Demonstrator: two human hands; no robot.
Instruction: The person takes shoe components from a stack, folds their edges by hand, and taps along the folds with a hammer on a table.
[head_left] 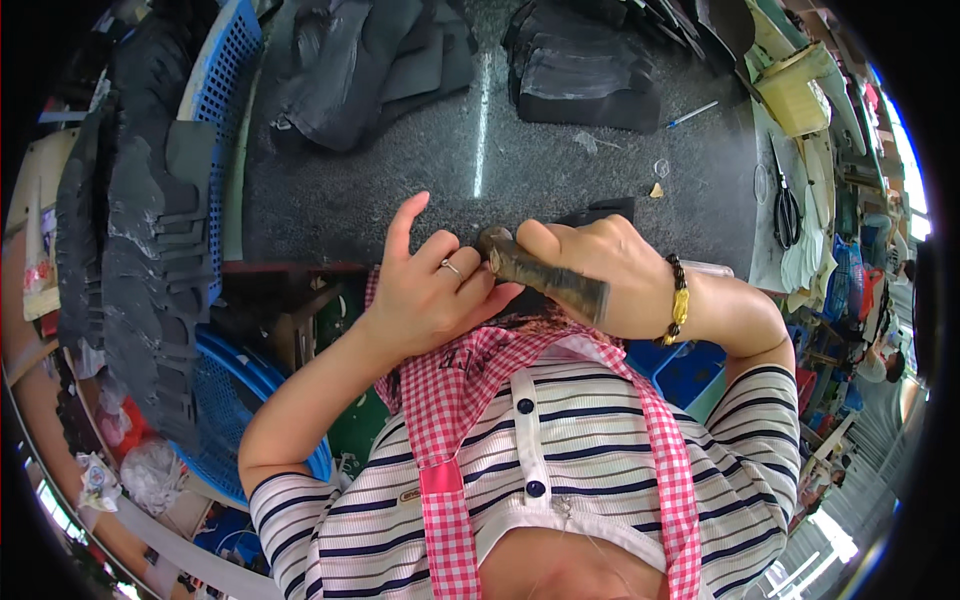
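Observation:
My right hand (610,265) is closed round a worn, brown-and-black stick-like tool (550,275), its rounded end pointing toward my left hand. I cannot tell the tool's exact kind. My left hand (435,280), with a ring on one finger, has its index finger raised and the others curled in beside the tool's rounded end. What those curled fingers grip, if anything, is hidden. Both hands are at the near edge of the dark tabletop (380,200). A black flat piece (600,212) shows just beyond my right hand.
Stacked black sheet pieces lie at the far left (370,70) and far right (585,70). A pen (692,115) and black-handled scissors (787,215) are to the right, near a yellow container (800,90). Blue baskets (215,90) and layered black pieces (150,250) stand left.

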